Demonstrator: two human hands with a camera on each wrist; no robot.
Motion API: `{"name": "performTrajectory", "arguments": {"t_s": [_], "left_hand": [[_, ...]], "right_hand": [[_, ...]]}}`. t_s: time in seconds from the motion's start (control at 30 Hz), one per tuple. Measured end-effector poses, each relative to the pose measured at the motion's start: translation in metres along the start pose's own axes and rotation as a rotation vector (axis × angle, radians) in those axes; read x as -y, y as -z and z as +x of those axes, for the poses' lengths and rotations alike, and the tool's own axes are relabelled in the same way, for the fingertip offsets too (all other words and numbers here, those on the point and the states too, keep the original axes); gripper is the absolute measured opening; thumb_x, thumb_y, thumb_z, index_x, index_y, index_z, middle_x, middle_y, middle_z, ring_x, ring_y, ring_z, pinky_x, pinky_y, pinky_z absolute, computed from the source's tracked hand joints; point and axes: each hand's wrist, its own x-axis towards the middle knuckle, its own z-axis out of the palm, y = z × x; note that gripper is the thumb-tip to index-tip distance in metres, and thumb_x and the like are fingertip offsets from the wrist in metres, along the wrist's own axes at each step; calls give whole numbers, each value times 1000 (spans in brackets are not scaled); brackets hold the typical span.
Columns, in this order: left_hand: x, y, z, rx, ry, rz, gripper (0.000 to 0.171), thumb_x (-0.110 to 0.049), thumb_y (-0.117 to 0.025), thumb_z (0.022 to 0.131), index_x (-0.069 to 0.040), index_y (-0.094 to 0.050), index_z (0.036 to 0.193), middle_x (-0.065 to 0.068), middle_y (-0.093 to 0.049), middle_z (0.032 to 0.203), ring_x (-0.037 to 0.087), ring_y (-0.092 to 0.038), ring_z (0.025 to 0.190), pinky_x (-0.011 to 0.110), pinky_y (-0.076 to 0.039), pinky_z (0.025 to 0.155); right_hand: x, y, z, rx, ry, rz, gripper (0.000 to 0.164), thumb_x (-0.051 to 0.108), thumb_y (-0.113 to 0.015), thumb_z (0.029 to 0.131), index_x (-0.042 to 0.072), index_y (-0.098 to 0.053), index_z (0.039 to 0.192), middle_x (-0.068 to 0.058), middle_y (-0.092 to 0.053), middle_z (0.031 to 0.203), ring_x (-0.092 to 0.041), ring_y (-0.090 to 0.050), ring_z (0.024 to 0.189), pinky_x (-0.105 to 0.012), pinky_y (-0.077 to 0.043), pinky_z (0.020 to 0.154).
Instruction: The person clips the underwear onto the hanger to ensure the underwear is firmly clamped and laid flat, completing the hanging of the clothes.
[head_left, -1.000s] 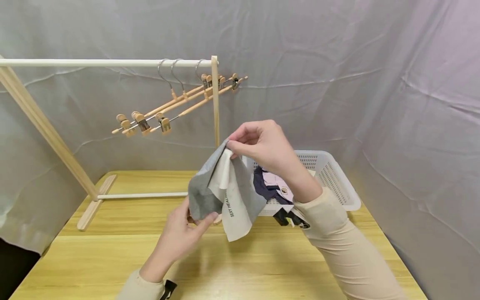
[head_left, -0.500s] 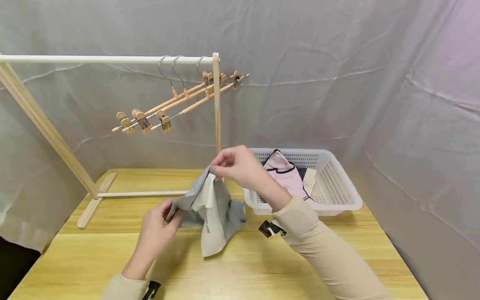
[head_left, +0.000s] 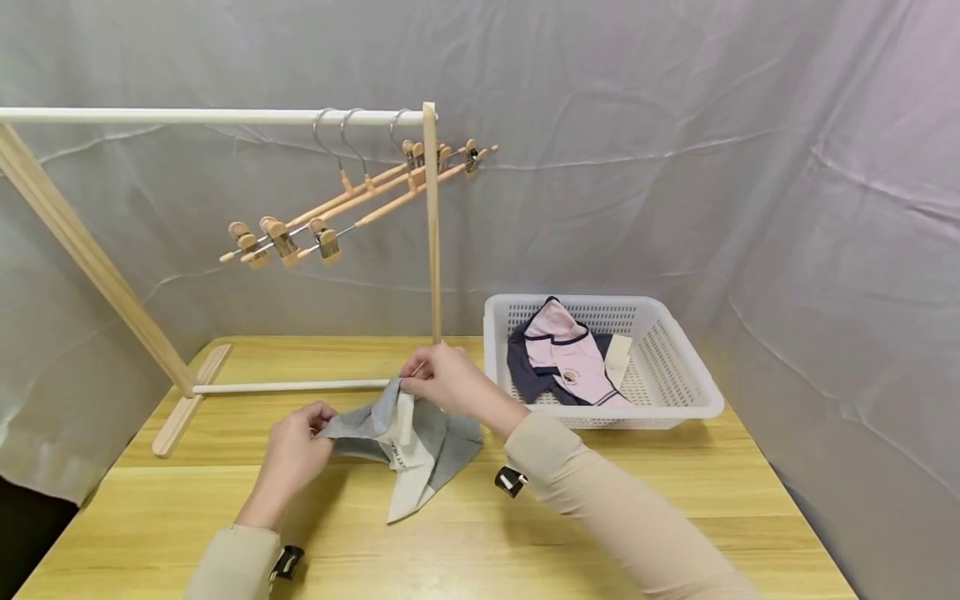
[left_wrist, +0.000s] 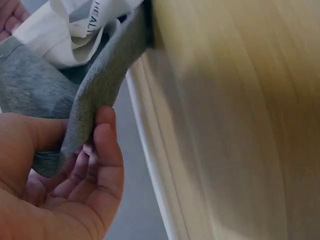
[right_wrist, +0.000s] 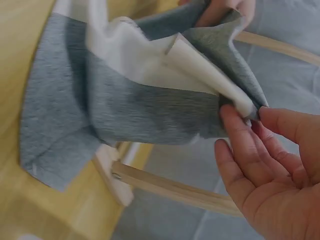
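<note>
A pair of grey underpants (head_left: 450, 442) with a white lettered band hangs crumpled between both hands, low over the wooden table (head_left: 600, 517). My left hand (head_left: 294, 443) pinches its left edge; in the left wrist view the thumb and fingers (left_wrist: 107, 150) grip a fold of the grey fabric (left_wrist: 82, 120). At the upper corner, my right hand (head_left: 450, 379) pinches the cloth between thumb and fingertips, as the right wrist view shows with the right hand (right_wrist: 275, 170) at the band's end. The garment's lower white and grey flaps droop toward the tabletop.
A white perforated basket (head_left: 678, 367) at the right holds pink clothing (head_left: 573, 358) with dark trim and navy cloth (head_left: 525, 375). Behind the hands stands a wooden rack with a white rail (head_left: 210, 117), where several clip hangers (head_left: 367, 196) hang near the right post (head_left: 432, 250).
Both hands have moved down and to the left with the underpants, bringing them close to the table. The left hand has shifted its hold to the cloth's left edge. The basket is now unobstructed.
</note>
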Motion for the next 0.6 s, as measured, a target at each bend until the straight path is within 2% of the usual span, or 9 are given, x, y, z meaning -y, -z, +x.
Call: {"name": "performTrajectory", "arguments": {"t_s": [0.17,0.27,0.37,0.47,0.6], "left_hand": [[14,3,12,83,-14,56,25,5,-60,83,-3,-76,100,11,-75,92,23,-65,82,34,-48,71],[20,7,17,141,-26,75,25,5,-59,82,-4,-75,100,11,-77,92,23,-66,83,34,-49,70],[22,13,18,201,-10,83,21,3,-63,87,-3,-73,103,11,-76,92,22,-66,81,34,-50,67],[18,20,17,247,1,97,19,0,-66,91,-2,-71,108,11,-75,93,22,-66,80,35,-51,66],[14,26,13,241,-20,140,21,-3,-72,90,-1,-70,111,9,-76,92,23,-69,83,39,-54,70]], "right_hand": [[-9,-10,-3,55,-25,-48,31,23,-72,104,10,-70,133,-9,-82,111,-19,-79,101,-29,-61,86],[-15,-13,-8,84,-32,-51,39,22,-71,105,7,-63,140,-13,-81,116,-25,-78,109,-36,-62,94],[-20,-14,-16,98,-16,-51,39,19,-73,104,3,-62,138,-15,-81,115,-27,-78,109,-38,-62,95],[-23,-15,-24,95,9,-75,32,18,-75,101,2,-67,129,-13,-82,108,-24,-79,101,-34,-62,90],[-24,-18,-34,112,34,-137,25,18,-79,98,4,-72,117,-11,-81,102,-22,-76,95,-30,-59,84]]}}
